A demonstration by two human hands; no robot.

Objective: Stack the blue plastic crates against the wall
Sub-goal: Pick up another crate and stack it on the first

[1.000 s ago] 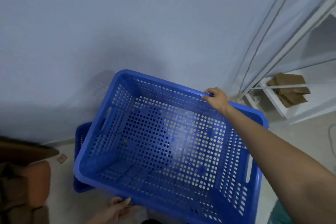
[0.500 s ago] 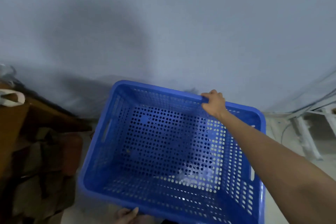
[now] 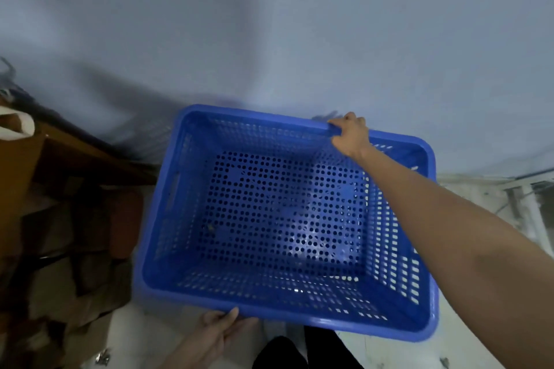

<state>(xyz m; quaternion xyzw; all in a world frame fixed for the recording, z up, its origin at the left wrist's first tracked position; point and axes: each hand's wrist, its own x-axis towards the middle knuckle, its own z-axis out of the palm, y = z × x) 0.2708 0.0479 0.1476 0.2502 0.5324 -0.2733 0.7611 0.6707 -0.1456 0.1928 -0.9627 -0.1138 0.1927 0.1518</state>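
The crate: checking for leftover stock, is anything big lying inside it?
No, the blue crate shows only its bare perforated floor.

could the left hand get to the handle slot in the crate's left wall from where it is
Probably yes. The left hand sits under the crate's near rim, and nothing visible blocks the outside of the left wall up to the handle slot.

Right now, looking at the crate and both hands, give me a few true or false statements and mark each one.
1. The right hand grips the far rim of the crate. True.
2. The crate holds boxes. False: it looks empty, its perforated floor bare.
3. The left hand is at the near rim. True.
4. The crate is red. False: it is blue.
5. The wall lies behind the crate. True.
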